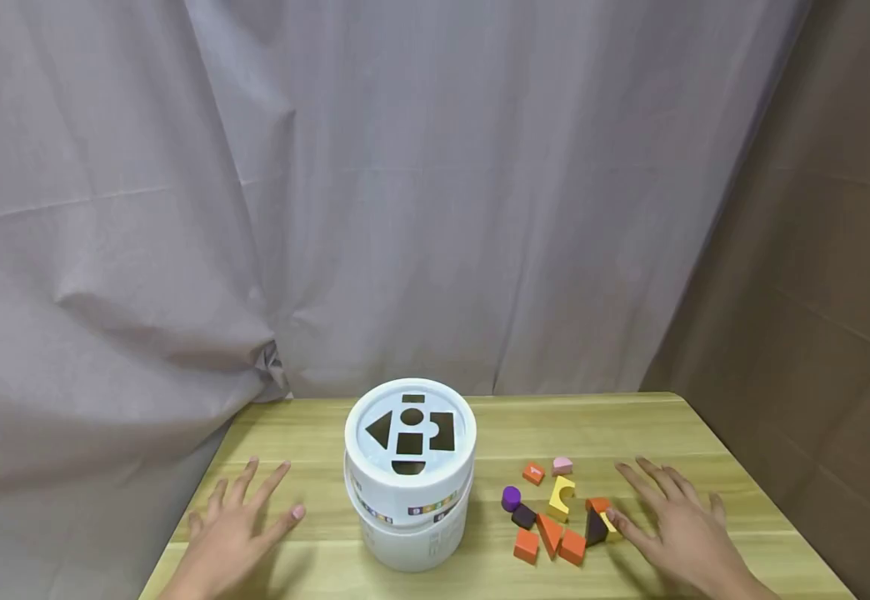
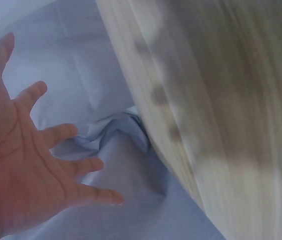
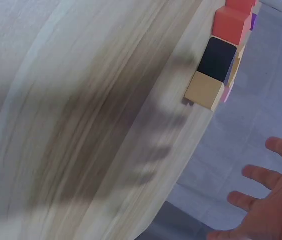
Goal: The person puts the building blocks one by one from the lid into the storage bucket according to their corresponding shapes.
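Both hands lie spread over the table (image 1: pixel 630 417), fingers straight and splayed, holding nothing; the left hand (image 1: pixel 236 521) sits to the left of the white tub (image 1: pixel 410 487), apart from it, while the right hand (image 1: pixel 675 521) is at the right edge of a small heap of blocks (image 1: pixel 555 517), its thumb touching or almost touching the dark triangle (image 1: pixel 595 527) and the yellow block (image 1: pixel 609 523) beside it; the wrist views show each palm open, the left hand (image 2: pixel 26 165) and the right hand (image 3: pixel 275 200) alike, though both views are blurred. The blocks lie between the tub and the right hand: a purple cylinder (image 1: pixel 511 497), a yellow arch (image 1: pixel 561 495), a pink piece (image 1: pixel 562 465) and several orange ones, some touching; they look like small painted wood, so light, stiff and not fragile, but smooth enough to slip or skid on the table; a pinch across two flat opposite faces should serve best, and the cylinder is better taken by its ends or round its side than rolled. The tub stands upright near the middle, its lid (image 1: pixel 410 429) cut with shape holes; it looks like thin card or plastic, light and easy to push, so it likely wants steadying by its wall.
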